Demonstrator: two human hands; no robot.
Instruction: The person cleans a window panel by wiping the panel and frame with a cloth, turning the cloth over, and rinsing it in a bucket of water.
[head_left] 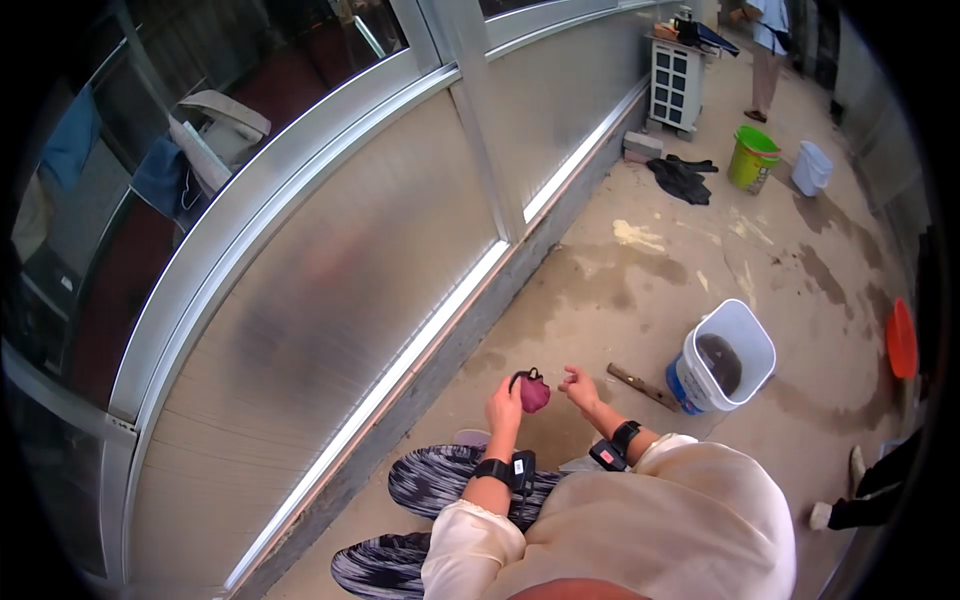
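My left hand [504,402] is closed on a small, rounded maroon thing [536,394] with a black cord or band at its top; its exact kind does not show. A short gap to the right, my right hand [578,388] is raised with its fingers apart and nothing visible in it. A brown stick-like piece [642,386] lies on the ground beyond that hand. Beside it stands a white bucket [757,342] with a blue label, holding murky grey water. Close to my knees, a pale lilac thing [471,437] is mostly hidden.
A metal-framed panel wall [380,225] runs along my left. Farther off are a green bucket [753,160], a white bin [811,168], a black cloth [682,180] and bricks [642,146]. A red basin [901,338] is at right. Two other people are partly visible.
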